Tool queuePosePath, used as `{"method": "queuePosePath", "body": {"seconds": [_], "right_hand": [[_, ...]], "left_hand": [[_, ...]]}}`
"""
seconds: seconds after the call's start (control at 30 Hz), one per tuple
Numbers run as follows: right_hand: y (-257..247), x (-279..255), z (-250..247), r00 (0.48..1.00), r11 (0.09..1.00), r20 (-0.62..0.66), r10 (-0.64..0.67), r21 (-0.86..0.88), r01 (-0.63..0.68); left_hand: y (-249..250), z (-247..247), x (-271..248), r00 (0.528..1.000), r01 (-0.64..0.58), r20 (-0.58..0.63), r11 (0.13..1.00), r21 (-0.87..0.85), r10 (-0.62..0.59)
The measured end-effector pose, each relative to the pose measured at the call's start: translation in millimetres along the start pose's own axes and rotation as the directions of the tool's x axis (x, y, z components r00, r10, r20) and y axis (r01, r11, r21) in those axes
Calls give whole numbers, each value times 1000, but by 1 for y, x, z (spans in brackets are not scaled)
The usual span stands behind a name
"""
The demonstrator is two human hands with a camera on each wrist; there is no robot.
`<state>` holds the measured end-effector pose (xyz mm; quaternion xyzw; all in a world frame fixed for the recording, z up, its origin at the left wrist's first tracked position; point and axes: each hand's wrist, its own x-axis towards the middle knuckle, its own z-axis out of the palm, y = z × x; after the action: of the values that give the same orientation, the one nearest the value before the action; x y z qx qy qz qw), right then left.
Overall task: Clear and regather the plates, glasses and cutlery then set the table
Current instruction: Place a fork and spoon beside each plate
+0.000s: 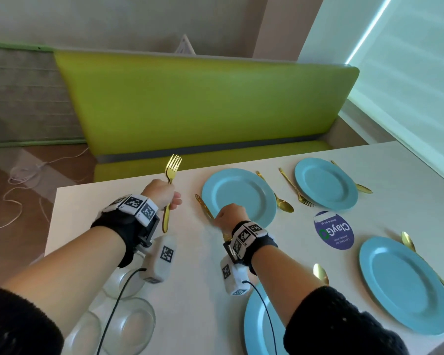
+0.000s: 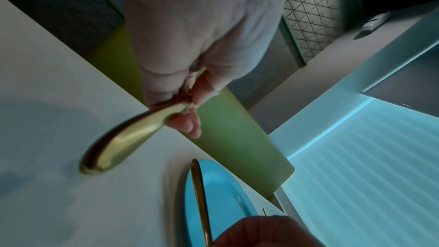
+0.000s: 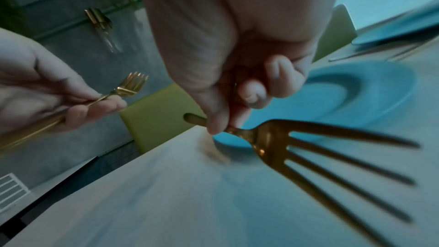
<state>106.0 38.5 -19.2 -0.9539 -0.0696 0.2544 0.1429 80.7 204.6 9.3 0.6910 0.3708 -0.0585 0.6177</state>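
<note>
While both hands work near the table's far-left corner, each one has a fork.
Left hand: the left hand (image 1: 162,193) is curled round the handle of a shiny gold metal fork (image 1: 170,183), held upright above the table, tines up and handle end pointing down.
Right hand: the right hand (image 1: 230,215) pinches a second gold metal fork (image 3: 297,149) by its neck between thumb and fingertips; the handle lies low along the left rim of the far-left plate, the tines point back toward the wrist.
Table edges: the pale wooden-look table (image 1: 190,265) ends just behind the left hand at its far edge; its left edge runs near the left forearm.
Open room: bare tabletop lies between the two forearms and left of the far-left plate.
Plates: four round matte light-blue plates, far-left (image 1: 239,198), far-right (image 1: 326,184), near-right (image 1: 405,285) and near-left (image 1: 256,326), the last partly under the right forearm.
Other cutlery: a gold spoon (image 1: 280,198) and a gold fork (image 1: 296,188) lie between the two far plates, apart from each other.
Glassware: clear glass tumblers (image 1: 128,321) lie under the left forearm at the near-left.
Sticker: a round purple printed sticker (image 1: 335,233) sits between the plates.
Beyond: a lime-green padded bench (image 1: 203,106) faces the far edge.
</note>
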Motion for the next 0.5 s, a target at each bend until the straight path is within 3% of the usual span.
{"method": "queuePosePath", "body": {"seconds": [0.23, 0.37, 0.5], "right_hand": [[-22, 22, 27, 996, 998, 83, 38, 46, -42], [-26, 28, 33, 994, 980, 29, 107, 167, -110], [-30, 30, 37, 989, 980, -8, 150, 133, -148]], "left_hand": [[-1, -4, 13, 1000, -1, 16, 1000, -3, 1], [-2, -2, 16, 1000, 3, 18, 1000, -2, -3], [-3, 1, 16, 1000, -1, 25, 1000, 12, 1]]}}
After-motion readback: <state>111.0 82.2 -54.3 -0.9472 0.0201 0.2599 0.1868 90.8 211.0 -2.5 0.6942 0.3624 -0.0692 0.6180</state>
